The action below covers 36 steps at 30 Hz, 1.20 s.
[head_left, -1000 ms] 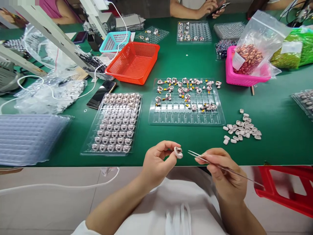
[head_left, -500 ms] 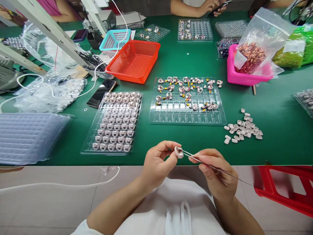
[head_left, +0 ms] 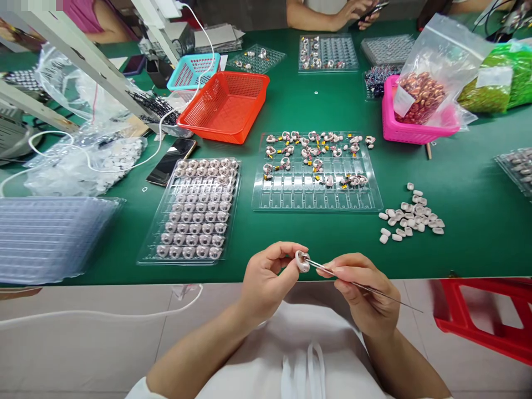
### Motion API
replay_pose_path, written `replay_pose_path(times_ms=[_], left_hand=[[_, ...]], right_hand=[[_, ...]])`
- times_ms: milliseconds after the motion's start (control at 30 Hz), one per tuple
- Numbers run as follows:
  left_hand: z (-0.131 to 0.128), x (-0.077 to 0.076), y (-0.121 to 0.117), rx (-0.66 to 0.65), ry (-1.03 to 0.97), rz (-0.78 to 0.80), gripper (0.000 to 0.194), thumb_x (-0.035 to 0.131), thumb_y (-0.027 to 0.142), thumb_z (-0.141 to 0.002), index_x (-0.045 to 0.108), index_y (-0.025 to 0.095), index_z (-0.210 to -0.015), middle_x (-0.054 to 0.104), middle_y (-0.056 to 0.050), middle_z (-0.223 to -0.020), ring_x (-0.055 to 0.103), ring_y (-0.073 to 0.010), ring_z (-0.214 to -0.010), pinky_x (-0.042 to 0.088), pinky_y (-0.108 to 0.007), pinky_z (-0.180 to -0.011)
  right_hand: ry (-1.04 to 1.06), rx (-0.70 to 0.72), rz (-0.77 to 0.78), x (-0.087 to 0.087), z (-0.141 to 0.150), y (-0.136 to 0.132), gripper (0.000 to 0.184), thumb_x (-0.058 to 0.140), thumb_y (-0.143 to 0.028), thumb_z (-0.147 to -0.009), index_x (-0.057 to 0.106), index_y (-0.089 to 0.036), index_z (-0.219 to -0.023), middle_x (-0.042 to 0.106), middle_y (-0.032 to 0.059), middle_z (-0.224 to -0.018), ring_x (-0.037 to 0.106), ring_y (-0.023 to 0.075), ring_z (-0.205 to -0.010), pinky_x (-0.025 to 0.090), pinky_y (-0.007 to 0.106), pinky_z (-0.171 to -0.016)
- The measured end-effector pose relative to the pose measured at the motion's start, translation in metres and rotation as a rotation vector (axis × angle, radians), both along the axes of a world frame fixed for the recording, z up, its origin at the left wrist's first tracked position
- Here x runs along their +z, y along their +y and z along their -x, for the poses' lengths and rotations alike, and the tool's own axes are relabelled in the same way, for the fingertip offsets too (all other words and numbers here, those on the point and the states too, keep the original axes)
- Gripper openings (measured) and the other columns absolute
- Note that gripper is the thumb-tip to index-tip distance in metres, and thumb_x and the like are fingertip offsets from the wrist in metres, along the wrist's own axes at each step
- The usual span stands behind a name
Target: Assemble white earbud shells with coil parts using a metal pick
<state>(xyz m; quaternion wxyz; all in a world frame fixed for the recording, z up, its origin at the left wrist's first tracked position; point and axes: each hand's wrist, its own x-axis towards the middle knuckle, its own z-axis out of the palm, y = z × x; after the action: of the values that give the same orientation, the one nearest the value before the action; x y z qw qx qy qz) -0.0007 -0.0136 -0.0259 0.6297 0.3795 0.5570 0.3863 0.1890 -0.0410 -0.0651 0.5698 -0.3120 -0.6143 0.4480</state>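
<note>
Between thumb and fingers, my left hand [head_left: 268, 282] pinches a small pale, shiny curved shell [head_left: 302, 261], which looks like an earphone housing. My right hand [head_left: 368, 293] is closed round slim metal tweezers [head_left: 322, 268], their tips at the shell's opening; whether they grip a part inside is too small to tell. Both hands are just above the table's front edge. Beyond them lies a clear tray [head_left: 286, 201] with wired earpiece parts, mostly in its back rows. A second clear tray [head_left: 146, 256] at left holds rows of similar pale shells. Small white caps [head_left: 409, 219] lie loose at right.
A red basket [head_left: 243, 133], a blue basket [head_left: 171, 83] and a phone [head_left: 174, 160] lie behind the trays. The pink basket [head_left: 419, 134] holds a bag of copper-coloured pieces. Stacked plastic trays [head_left: 50, 238] lie at far left. A red stool [head_left: 477, 327] stands right; co-workers sit opposite.
The tweezers' tips have come closer together and sit further into the shell, as my right hand has moved slightly left. My left hand keeps its pinch. The whole view has shifted a little.
</note>
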Motion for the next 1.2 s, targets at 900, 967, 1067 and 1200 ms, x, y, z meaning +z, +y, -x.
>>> replay_pose_path(times_ms=[900, 967, 1067, 1200], left_hand=[[0.002, 0.002, -0.001, -0.111, 0.083, -0.123, 0.017, 0.064, 0.029, -0.085, 0.072, 0.015, -0.085, 0.069, -0.005, -0.083, 0.060, -0.0086, -0.071, 0.048, -0.017, -0.068], [0.000, 0.003, -0.001, -0.104, 0.070, -0.132, 0.016, 0.064, 0.029, -0.085, 0.073, 0.015, -0.086, 0.069, -0.005, -0.082, 0.060, -0.0082, -0.070, 0.048, -0.016, -0.067], [-0.003, 0.003, -0.002, -0.107, 0.020, -0.122, 0.017, 0.066, 0.031, -0.086, 0.073, 0.016, -0.089, 0.069, -0.004, -0.082, 0.063, -0.0089, -0.073, 0.050, -0.017, -0.070], [-0.006, 0.000, -0.004, -0.099, -0.061, -0.083, 0.019, 0.069, 0.035, -0.085, 0.073, 0.018, -0.093, 0.071, -0.004, -0.086, 0.068, -0.0121, -0.081, 0.055, -0.020, -0.078]], right_hand=[[0.205, -0.019, 0.203, 0.003, 0.000, 0.019, 0.031, 0.037, -0.020, -0.105, 0.067, -0.020, -0.106, 0.058, 0.0093, -0.086, 0.058, 0.0194, -0.085, 0.049, 0.036, -0.073], [0.026, -0.041, 0.200, 0.003, 0.000, 0.015, 0.027, 0.041, -0.015, -0.103, 0.066, -0.020, -0.111, 0.057, 0.0081, -0.088, 0.056, 0.0165, -0.084, 0.045, 0.031, -0.069], [-0.184, -0.025, 0.163, 0.001, 0.007, 0.011, 0.023, 0.056, -0.011, -0.096, 0.063, -0.023, -0.115, 0.057, 0.0054, -0.092, 0.054, 0.0138, -0.083, 0.044, 0.027, -0.067], [-0.240, -0.049, 0.164, 0.002, 0.021, 0.011, 0.019, 0.065, -0.013, -0.089, 0.059, -0.022, -0.105, 0.053, 0.0016, -0.084, 0.049, 0.0116, -0.073, 0.042, 0.025, -0.062]])
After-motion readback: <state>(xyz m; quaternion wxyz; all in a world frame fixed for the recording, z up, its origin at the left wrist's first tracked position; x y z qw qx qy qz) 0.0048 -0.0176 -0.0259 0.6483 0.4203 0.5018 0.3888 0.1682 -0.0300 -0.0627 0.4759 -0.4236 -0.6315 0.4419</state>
